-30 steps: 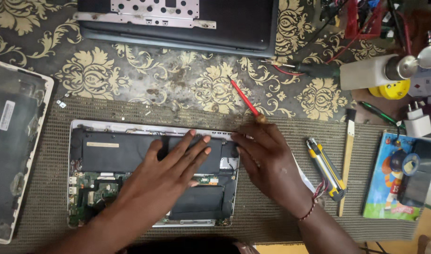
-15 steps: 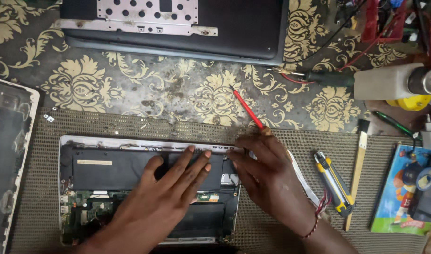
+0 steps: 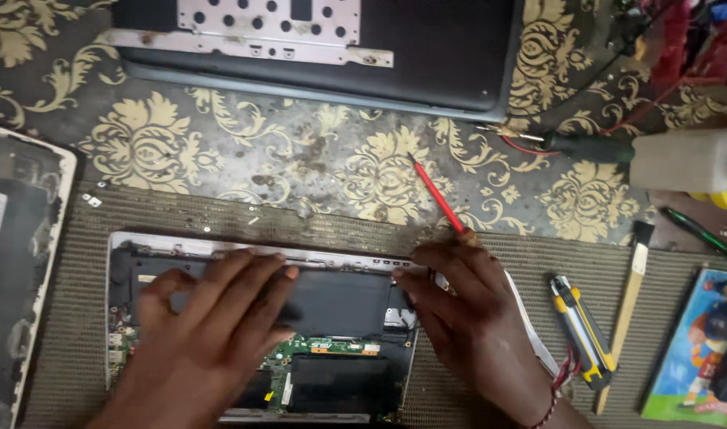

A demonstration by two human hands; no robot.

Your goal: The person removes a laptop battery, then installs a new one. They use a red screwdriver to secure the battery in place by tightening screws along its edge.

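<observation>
An opened silver laptop base [image 3: 173, 242] lies on a ribbed mat [image 3: 69, 262], its black panel and green circuit board [image 3: 331, 347] exposed. My left hand [image 3: 212, 334] lies flat on the black panel with its fingers spread and pointing to the upper right, holding nothing. At the base's upper right corner, my right hand [image 3: 474, 326] has its fingertips on the edge. It holds a thin red tool [image 3: 435, 191] that sticks out up and to the left over the patterned cloth.
A dark laptop shell with a metal plate [image 3: 427, 56] lies at the top and another cover [image 3: 22, 262] at the left. Right of my hand are a yellow-black utility knife [image 3: 583, 330], a wooden-handled brush [image 3: 629, 294], a green-handled screwdriver [image 3: 593, 147], a white bottle [image 3: 685, 159] and a colourful card [image 3: 697, 349].
My left hand has slid to the left across the black panel. My right hand stays at the corner with the red tool. The view has drifted closer and lower.
</observation>
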